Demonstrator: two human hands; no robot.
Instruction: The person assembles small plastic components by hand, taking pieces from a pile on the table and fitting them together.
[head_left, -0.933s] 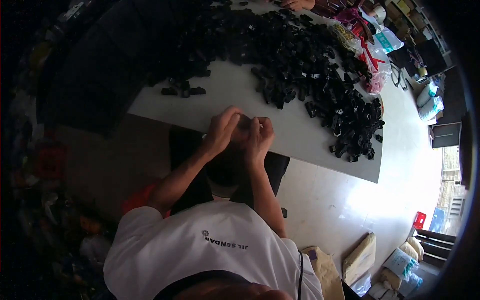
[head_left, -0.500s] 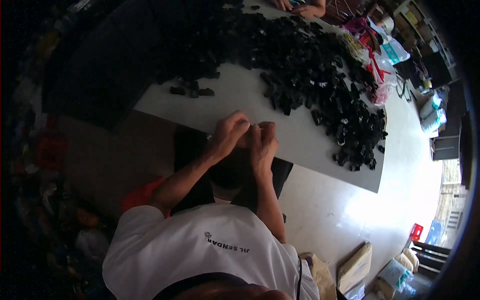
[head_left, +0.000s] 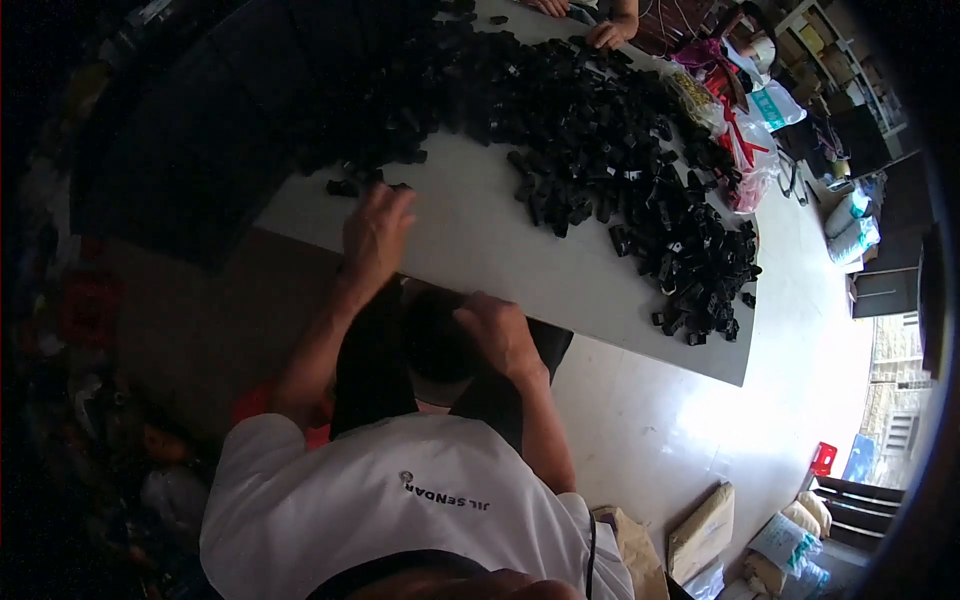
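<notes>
My left hand point(head_left: 378, 235) reaches over the near left part of the pale table point(head_left: 470, 215). Its bent, slightly blurred fingers are at a few small black plastic parts point(head_left: 343, 188) lying apart from the rest. Whether the fingertips grip one of them is hidden. Closer to me, my right hand point(head_left: 500, 335) is curled closed just off the table's near edge, above my lap. Anything inside those fingers cannot be made out. A large heap of similar black parts point(head_left: 570, 130) spreads across the far and right side of the table.
Across the table another person's hand point(head_left: 612, 32) rests by the heap. Plastic bags point(head_left: 750, 150) lie at the table's far right. A large dark panel-like shape point(head_left: 180, 150) stands at left. Wrapped packages point(head_left: 700, 530) sit on the floor at lower right.
My hands, held together near the table edge before, have parted. The left moved left and forward to the loose parts; the right drew back toward me. The other person's hands shifted too.
</notes>
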